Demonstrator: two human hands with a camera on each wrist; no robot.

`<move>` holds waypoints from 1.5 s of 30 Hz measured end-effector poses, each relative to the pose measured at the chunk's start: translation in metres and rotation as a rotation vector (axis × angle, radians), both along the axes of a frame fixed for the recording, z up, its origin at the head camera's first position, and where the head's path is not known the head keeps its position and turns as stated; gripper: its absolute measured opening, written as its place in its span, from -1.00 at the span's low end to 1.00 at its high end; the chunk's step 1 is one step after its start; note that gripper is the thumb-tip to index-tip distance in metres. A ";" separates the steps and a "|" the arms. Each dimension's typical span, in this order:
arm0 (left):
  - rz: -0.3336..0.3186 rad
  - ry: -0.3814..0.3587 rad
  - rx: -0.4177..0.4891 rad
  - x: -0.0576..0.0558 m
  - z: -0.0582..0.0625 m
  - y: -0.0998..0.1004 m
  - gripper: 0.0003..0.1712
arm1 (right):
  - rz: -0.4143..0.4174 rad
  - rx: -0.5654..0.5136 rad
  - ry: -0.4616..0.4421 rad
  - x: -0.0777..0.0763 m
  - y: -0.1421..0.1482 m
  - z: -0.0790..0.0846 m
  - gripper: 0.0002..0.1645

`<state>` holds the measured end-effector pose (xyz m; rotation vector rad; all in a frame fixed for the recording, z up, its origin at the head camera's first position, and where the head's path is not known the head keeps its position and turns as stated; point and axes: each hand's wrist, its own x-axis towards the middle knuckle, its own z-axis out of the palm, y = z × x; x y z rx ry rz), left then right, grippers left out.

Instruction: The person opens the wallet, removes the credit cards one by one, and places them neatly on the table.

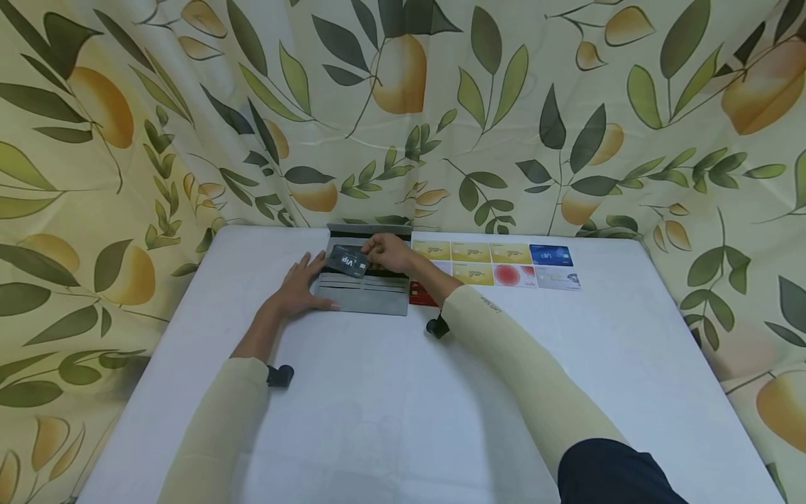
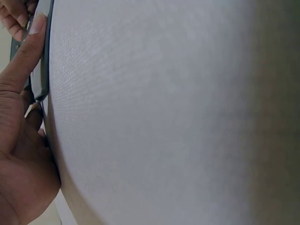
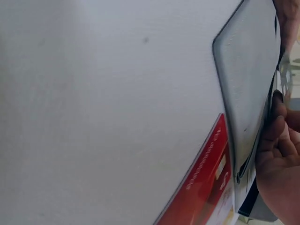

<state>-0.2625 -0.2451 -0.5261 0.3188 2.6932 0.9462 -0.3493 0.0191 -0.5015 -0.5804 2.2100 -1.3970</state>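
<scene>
A grey long wallet (image 1: 368, 302) lies unfolded at the table's far edge, its row of card slots facing up. Above the slots is a dark card (image 1: 346, 261) marked "Vip", slightly tilted. My right hand (image 1: 390, 253) pinches this card at its right end between thumb and fingers. Spread along the wallet's left side, my left hand (image 1: 299, 289) touches it with straight fingers, the thumb near the lower left corner. In the left wrist view, the left thumb (image 2: 29, 54) lies on the wallet's face. The right wrist view shows the wallet's front edge (image 3: 248, 75); the pinched card is mostly hidden there.
Right of the wallet, several cards lie in two rows: yellow cards (image 1: 470, 252), a blue card (image 1: 551, 255), a white card with a red circle (image 1: 507, 275) and a silvery card (image 1: 557, 278). A red card (image 1: 422, 295) touches or nearly touches the wallet. A patterned curtain (image 1: 478, 140) hangs behind the white table (image 1: 378, 406).
</scene>
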 end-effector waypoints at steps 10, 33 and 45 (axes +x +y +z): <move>-0.032 0.038 0.001 -0.001 -0.003 -0.002 0.32 | -0.019 0.060 0.061 0.002 0.003 -0.001 -0.41; -0.030 0.028 -0.004 0.000 0.002 0.001 0.31 | -0.015 0.100 0.232 0.013 0.018 0.005 -0.34; -0.033 0.042 -0.009 0.001 0.001 0.003 0.31 | 0.022 0.087 0.259 0.031 0.039 0.005 -0.36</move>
